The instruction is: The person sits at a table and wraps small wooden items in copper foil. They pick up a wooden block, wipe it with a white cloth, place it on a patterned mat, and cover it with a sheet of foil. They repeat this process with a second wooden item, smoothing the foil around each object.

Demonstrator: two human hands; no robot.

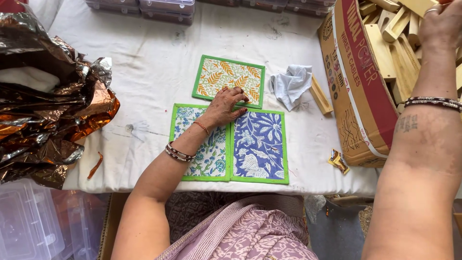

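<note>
Lower centre: two green-bordered mats, floral mat (204,144) beside blue mat (260,144), edges touching. Above: left hand (226,106), flat and released, pressing orange leaf mat (230,81); best held square. Upper right: right hand (440,24) among wooden blocks (390,43) in carton (358,91); grip unclear.

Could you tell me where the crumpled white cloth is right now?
In the head view, the crumpled white cloth lies on the white table cover, between the orange-leaf mat and a wooden block.

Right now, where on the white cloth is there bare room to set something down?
Bare white cloth lies between the crumpled copper foil and the green-edged printed mats. It is crowded rightward: grey rag, wooden block, cardboard box.
</note>
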